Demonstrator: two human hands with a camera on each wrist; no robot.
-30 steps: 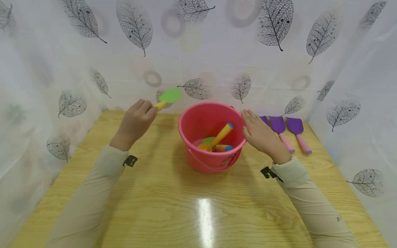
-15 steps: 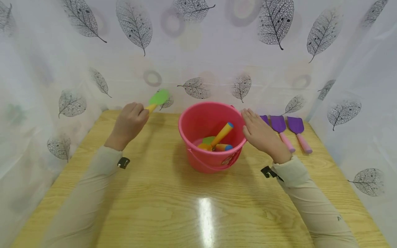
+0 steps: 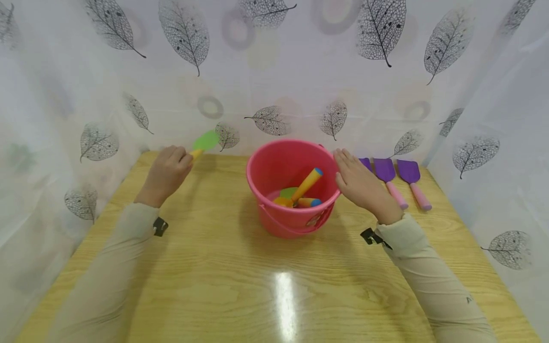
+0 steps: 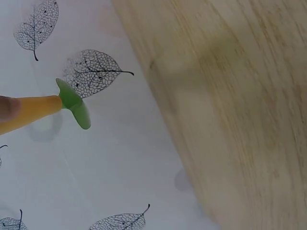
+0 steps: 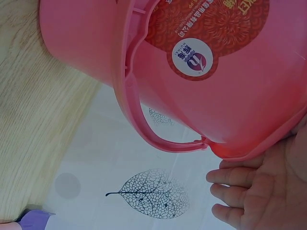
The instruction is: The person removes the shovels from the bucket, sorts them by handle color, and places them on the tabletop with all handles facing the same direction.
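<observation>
My left hand [image 3: 166,172] grips the yellow handle of a small toy shovel [image 3: 206,141] with a green blade, held above the table's far left. In the left wrist view the shovel [image 4: 73,103] is seen from its side, with one fingertip on the handle. A pink bucket [image 3: 279,224] stands upright at the middle. Inside it lie toy tools with yellow handles [image 3: 307,186] and blue ends, partly overlapping. My right hand [image 3: 358,183] rests on the bucket's right rim with its fingers straight; the right wrist view shows the palm [image 5: 273,191] against the rim.
Purple-bladed shovels with pink handles [image 3: 420,196] lie at the table's back right, one partly hidden behind my right hand. The bucket's handle [image 5: 132,96] hangs down along its side. A leaf-printed curtain [image 3: 274,71] surrounds the wooden table [image 3: 223,286].
My left hand has moved left, away from the bucket, and slightly down, carrying the green-bladed shovel. The right hand and the bucket have stayed in place.
</observation>
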